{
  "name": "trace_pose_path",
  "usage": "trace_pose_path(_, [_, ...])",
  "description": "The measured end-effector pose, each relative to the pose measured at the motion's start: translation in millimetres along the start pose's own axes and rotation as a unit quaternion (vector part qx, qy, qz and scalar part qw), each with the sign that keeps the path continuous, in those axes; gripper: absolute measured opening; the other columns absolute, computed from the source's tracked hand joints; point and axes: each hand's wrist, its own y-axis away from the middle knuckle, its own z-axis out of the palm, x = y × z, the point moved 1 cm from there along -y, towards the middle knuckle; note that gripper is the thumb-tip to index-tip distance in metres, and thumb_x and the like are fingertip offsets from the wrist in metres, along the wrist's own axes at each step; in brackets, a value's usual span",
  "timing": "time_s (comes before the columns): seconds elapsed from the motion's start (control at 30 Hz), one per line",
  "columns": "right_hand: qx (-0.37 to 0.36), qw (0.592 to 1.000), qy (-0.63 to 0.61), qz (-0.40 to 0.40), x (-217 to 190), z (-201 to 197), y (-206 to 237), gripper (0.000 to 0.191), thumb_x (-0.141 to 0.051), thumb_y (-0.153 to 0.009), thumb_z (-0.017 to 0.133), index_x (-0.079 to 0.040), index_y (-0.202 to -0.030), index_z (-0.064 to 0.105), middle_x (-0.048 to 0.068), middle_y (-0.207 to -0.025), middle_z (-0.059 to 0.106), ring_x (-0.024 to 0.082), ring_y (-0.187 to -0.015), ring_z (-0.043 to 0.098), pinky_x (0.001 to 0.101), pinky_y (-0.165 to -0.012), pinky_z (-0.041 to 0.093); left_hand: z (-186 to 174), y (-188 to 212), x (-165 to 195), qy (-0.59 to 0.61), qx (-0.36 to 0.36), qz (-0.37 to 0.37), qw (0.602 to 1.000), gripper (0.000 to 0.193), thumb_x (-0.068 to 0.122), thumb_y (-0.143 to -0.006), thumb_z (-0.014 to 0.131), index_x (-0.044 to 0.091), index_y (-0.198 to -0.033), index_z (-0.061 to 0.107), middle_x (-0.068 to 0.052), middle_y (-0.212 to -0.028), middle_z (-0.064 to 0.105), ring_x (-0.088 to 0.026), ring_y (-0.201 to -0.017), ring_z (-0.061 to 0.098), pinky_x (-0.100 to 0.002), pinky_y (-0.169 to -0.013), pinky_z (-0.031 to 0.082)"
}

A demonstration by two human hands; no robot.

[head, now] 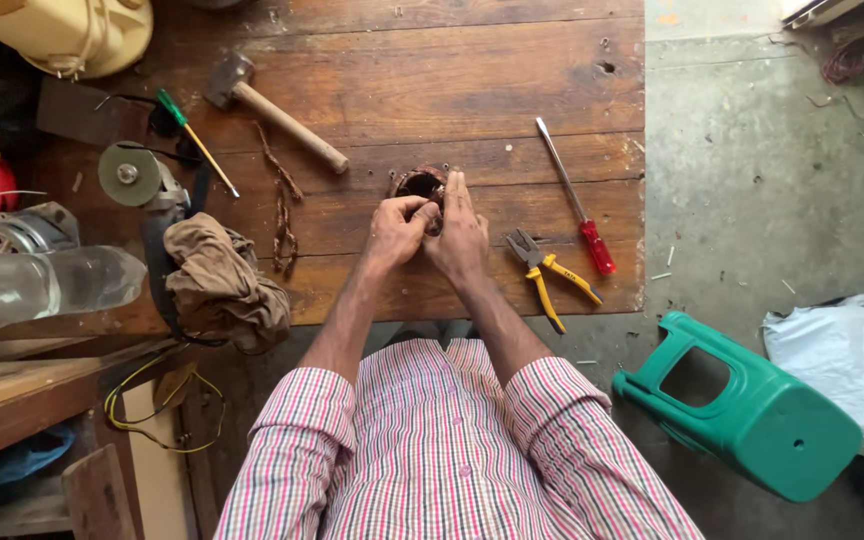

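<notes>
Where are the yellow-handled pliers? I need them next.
In the head view, the pliers lie on the wooden table just right of the right hand, below-left of the red-handled screwdriver.

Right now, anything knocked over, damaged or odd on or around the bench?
Yes: the green plastic stool lies tipped on its side on the floor right of the wooden table. Both hands, left and right, grip a round rusty part.

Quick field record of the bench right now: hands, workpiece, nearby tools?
left hand: fingers on the round dark copper-wound part
right hand: on the same part, fingers extended over it
surface: worn wooden plank table
right of hands: yellow-handled pliers, red-handled screwdriver
left of hands: wooden-handled hammer, crumpled brown rag
floor: green plastic stool, tipped over
</notes>
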Motion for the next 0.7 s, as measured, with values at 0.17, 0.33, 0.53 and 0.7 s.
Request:
trace_pose_path(0.17, [-0.036,0.997,0.054,0.034,-1,2,-5,0.088,-0.023,-0.088,0.071,-0.009,-0.161,0.024,0.009,-0.169,0.028,0.026,-0.141,0.050,0.0608,-0.111,0.035,5,25,2,-0.131,0.113,0.125,0.977,0.018,0.018,-0.092,0.076,0.003,-0.101,0.079,-0.014,-0.083,0.076,-0.019,-0.073,0.069,-0.034,-0.065,0.055])
trace_pose_path(0.33, [-0.040,0.997,0.053,0.047,-5,3,-1,0.098,-0.025,-0.078,0.078,-0.006,-0.157,0.024,0.011,-0.165,0.027,0.028,-0.136,0.051,0.0591,-0.109,0.037,5,9,-4,-0.097,0.128,0.068,0.985,0.018,0.012,-0.091,0.068,0.004,-0.104,0.079,-0.016,-0.088,0.077,-0.025,-0.079,0.075,-0.037,-0.069,0.060])
trace_pose_path(0.53, [-0.006,0.999,0.048,0.025,5,10,-7,0.095,-0.031,-0.085,0.074,-0.003,-0.159,0.023,0.017,-0.164,0.029,0.034,-0.136,0.051,0.0568,-0.107,0.043,16,3,52,-0.083,0.180,0.071,0.978,0.019,0.016,-0.094,0.066,0.005,-0.100,0.080,-0.015,-0.096,0.080,-0.026,-0.085,0.077,-0.037,-0.077,0.059])
trace_pose_path(0.7, [0.021,0.999,-0.006,-0.026,6,10,-5,0.091,-0.036,-0.094,0.069,-0.002,-0.162,0.020,0.022,-0.164,0.030,0.039,-0.136,0.050,0.0562,-0.105,0.047,-35,15,156,0.061,0.089,0.185,0.977,0.019,0.019,-0.098,0.065,0.005,-0.100,0.078,-0.008,-0.089,0.073,-0.018,-0.079,0.069,-0.033,-0.072,0.058])
